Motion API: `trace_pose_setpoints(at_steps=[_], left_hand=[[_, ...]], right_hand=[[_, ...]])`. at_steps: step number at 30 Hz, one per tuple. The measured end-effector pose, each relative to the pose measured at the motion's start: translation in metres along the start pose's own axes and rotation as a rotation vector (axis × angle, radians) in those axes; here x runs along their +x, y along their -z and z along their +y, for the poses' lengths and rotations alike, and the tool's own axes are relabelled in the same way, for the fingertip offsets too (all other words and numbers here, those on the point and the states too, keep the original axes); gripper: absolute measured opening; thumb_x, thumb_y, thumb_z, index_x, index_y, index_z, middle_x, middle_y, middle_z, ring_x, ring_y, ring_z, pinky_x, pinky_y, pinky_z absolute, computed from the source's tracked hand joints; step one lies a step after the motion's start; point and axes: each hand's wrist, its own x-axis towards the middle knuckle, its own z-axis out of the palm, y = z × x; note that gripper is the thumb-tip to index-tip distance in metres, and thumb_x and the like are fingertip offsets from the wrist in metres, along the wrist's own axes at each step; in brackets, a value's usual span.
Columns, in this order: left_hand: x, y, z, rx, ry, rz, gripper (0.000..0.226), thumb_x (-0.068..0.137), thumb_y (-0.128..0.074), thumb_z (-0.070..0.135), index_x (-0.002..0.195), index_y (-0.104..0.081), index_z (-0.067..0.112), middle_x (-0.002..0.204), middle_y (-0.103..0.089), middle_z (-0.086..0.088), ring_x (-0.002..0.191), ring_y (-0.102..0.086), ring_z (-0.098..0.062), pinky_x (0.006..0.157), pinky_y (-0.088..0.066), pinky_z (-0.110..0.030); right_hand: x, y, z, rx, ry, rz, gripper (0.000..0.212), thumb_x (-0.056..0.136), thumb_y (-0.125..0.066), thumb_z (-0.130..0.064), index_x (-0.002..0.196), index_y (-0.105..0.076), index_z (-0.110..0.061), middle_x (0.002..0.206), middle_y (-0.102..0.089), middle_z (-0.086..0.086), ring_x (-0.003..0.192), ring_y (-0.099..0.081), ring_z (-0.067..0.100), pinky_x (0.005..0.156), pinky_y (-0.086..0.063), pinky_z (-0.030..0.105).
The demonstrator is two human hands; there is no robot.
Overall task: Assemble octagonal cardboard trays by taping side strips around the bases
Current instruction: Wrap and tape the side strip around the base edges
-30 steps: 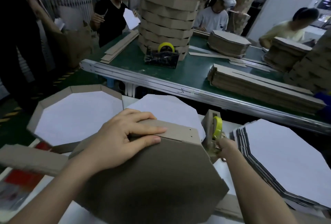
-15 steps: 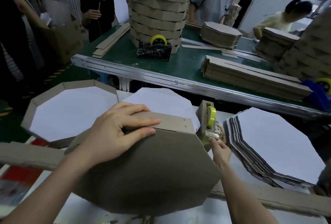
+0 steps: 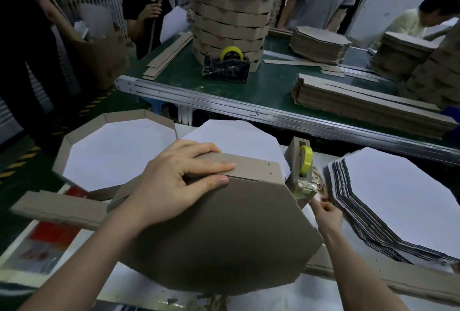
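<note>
A brown octagonal cardboard tray (image 3: 224, 236) stands tilted in front of me, its underside facing up. My left hand (image 3: 174, 186) grips its top edge, fingers laid over the side strip (image 3: 254, 169) and thumb on the base. Just right of the tray stands a cardboard tape dispenser (image 3: 297, 174) with a yellow tape roll (image 3: 306, 161). My right hand (image 3: 326, 213) sits below the dispenser and pinches the clear tape end. A finished tray (image 3: 112, 156) with a white inside lies at the left.
A stack of white octagonal bases (image 3: 398, 206) lies at the right. Loose cardboard strips (image 3: 59, 208) cross the white bench. Behind runs a green conveyor table (image 3: 268, 89) with a tall tray stack (image 3: 229, 12), a black tape dispenser (image 3: 226, 69), strip bundles (image 3: 368, 109), and several people.
My right hand has drawn down and back from the dispenser, pulling the tape end. My left hand keeps its grip on the tray. The camera has tilted down and closer.
</note>
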Motion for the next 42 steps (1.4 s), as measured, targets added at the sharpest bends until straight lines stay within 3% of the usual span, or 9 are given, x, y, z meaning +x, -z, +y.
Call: trace_pose_setpoints(at_steps=[3, 7, 10, 14, 17, 19, 25, 33, 42], left_hand=[[-0.001, 0.0, 0.0, 0.017, -0.001, 0.004, 0.029, 0.08, -0.049, 0.065, 0.106, -0.061, 0.062, 0.122, -0.055, 0.032, 0.12, -0.045, 0.001, 0.096, -0.045, -0.035], [-0.007, 0.002, 0.003, 0.032, -0.016, 0.004, 0.029, 0.081, -0.047, 0.065, 0.106, -0.06, 0.063, 0.123, -0.053, 0.033, 0.121, -0.044, 0.001, 0.096, -0.043, -0.031], [-0.016, 0.004, 0.005, 0.076, -0.036, 0.018, 0.029, 0.083, -0.047, 0.063, 0.109, -0.058, 0.061, 0.125, -0.054, 0.029, 0.121, -0.042, 0.001, 0.097, -0.037, -0.027], [-0.028, 0.005, 0.008, 0.118, -0.049, 0.055, 0.029, 0.086, -0.054, 0.051, 0.114, -0.059, 0.054, 0.125, -0.054, 0.025, 0.122, -0.037, 0.002, 0.098, -0.025, -0.014], [-0.033, 0.007, 0.01, 0.135, -0.053, 0.041, 0.031, 0.089, -0.051, 0.052, 0.119, -0.058, 0.05, 0.127, -0.054, 0.02, 0.122, -0.036, -0.001, 0.096, -0.027, -0.018], [-0.035, 0.009, 0.01, 0.165, -0.051, 0.029, 0.035, 0.088, -0.048, 0.052, 0.121, -0.061, 0.046, 0.13, -0.054, 0.018, 0.121, -0.038, -0.003, 0.094, -0.03, -0.024], [-0.039, 0.01, 0.009, 0.153, 0.002, -0.017, 0.048, 0.088, -0.049, 0.062, 0.129, -0.047, 0.036, 0.128, -0.051, 0.012, 0.117, -0.044, -0.011, 0.094, -0.042, -0.031], [-0.045, 0.017, 0.01, 0.088, -0.074, -0.03, 0.055, 0.09, -0.062, 0.04, 0.129, -0.025, 0.043, 0.132, -0.054, 0.009, 0.119, -0.046, -0.016, 0.093, -0.037, -0.035], [-0.05, 0.019, 0.019, 0.217, -0.186, -0.087, 0.04, 0.096, -0.057, 0.03, 0.135, -0.053, 0.036, 0.13, -0.055, 0.002, 0.121, -0.045, -0.024, 0.1, -0.038, -0.043]], right_hand=[[-0.007, -0.002, -0.005, 0.028, -0.018, -0.148, 0.022, 0.096, -0.061, -0.008, 0.104, -0.068, 0.011, 0.095, -0.068, 0.018, 0.082, -0.063, 0.025, 0.061, -0.049, 0.024], [-0.024, -0.02, -0.049, -0.189, 0.147, -0.298, 0.02, 0.097, -0.062, -0.023, 0.104, -0.07, -0.006, 0.086, -0.067, 0.011, 0.074, -0.058, 0.021, 0.068, -0.056, 0.039], [-0.054, -0.029, -0.104, -0.224, 0.332, -0.376, 0.009, 0.097, -0.062, -0.029, 0.102, -0.068, -0.026, 0.094, -0.069, 0.009, 0.062, -0.055, 0.007, 0.053, -0.047, 0.024], [-0.113, -0.029, -0.168, -0.1, 0.425, -0.558, 0.064, 0.094, -0.066, -0.02, 0.136, -0.027, -0.049, 0.068, -0.07, -0.003, 0.059, -0.049, 0.011, 0.049, -0.045, 0.02], [-0.166, -0.022, -0.202, -0.019, 0.493, -0.543, 0.03, 0.095, -0.065, -0.017, 0.12, -0.063, -0.033, 0.082, -0.075, 0.003, 0.045, -0.042, 0.005, 0.043, -0.038, 0.018], [-0.198, -0.017, -0.215, 0.082, 0.451, -0.596, 0.013, 0.096, -0.061, -0.009, 0.102, -0.07, -0.015, 0.092, -0.076, 0.009, 0.04, -0.036, 0.005, 0.038, -0.032, 0.016], [-0.268, -0.005, -0.217, 0.239, 0.262, -0.75, 0.021, 0.091, -0.051, 0.006, 0.094, -0.071, 0.005, 0.106, -0.074, 0.017, 0.038, -0.028, 0.004, 0.035, -0.023, 0.014], [-0.3, 0.011, -0.171, 0.39, 0.037, -0.784, 0.032, 0.091, -0.037, 0.012, 0.092, -0.068, 0.006, 0.099, -0.071, 0.02, 0.034, -0.027, 0.001, 0.03, -0.02, 0.01], [-0.314, 0.021, -0.149, 0.466, -0.078, -0.796, 0.034, 0.092, -0.031, 0.01, 0.105, -0.063, 0.008, 0.101, -0.073, 0.019, 0.032, -0.026, 0.002, 0.029, -0.022, 0.01]])
